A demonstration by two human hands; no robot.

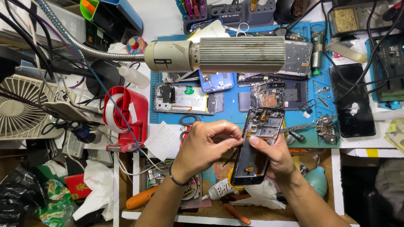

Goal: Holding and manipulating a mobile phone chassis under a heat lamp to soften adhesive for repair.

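Note:
My right hand [275, 154] holds an opened phone frame [256, 145] upright from behind, its thumb resting on the frame's left edge. The frame shows bare circuit parts near its top and an empty dark bay below. My left hand [208, 143] is closed in a pinch, its fingertips meeting the frame's left edge next to the right thumb. Whether something small sits between those fingertips cannot be made out. A dark band circles my left wrist.
A blue work mat [235, 113] carries several opened phones and small parts. A ribbed lamp head [227, 54] on a flexible neck hangs over it. A red tape dispenser [126, 113], a white fan [21, 107], a glue tube [219, 190] and an orange-handled tool [141, 197] lie nearby.

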